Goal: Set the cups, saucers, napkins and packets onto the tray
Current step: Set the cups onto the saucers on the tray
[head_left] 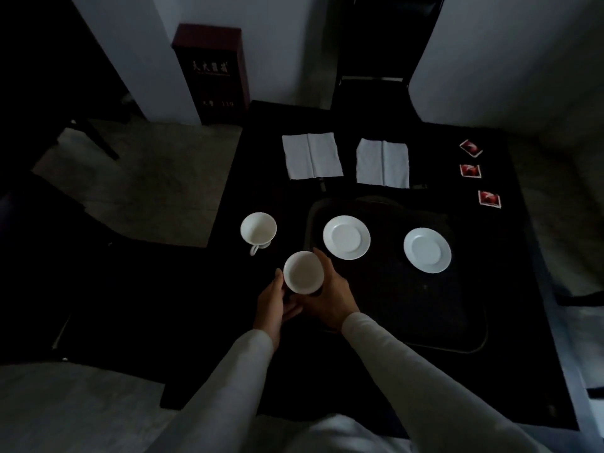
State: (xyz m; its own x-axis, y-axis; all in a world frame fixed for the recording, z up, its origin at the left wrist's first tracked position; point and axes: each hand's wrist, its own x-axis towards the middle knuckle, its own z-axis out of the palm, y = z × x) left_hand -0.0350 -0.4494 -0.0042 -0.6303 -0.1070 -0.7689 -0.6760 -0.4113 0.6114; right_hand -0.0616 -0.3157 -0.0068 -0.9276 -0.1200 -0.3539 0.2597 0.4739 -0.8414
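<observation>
A white cup [303,272] is held between both hands just left of the dark tray [425,322]: my left hand [273,305] on its left side, my right hand [327,292] wrapped around its right. A second white cup [258,228] stands on the black table to the left of the tray, handle toward me. Two white saucers [346,237] [427,250] lie on the tray's far part. Two white napkins [312,155] [382,163] lie flat beyond the tray. Three red packets [470,148] [470,171] [489,199] lie in a column at the far right.
The black table [261,165] ends at the left edge near the cups, with grey floor beyond. A dark red cabinet [212,73] stands against the wall behind. A dark chair [369,60] stands at the table's far side.
</observation>
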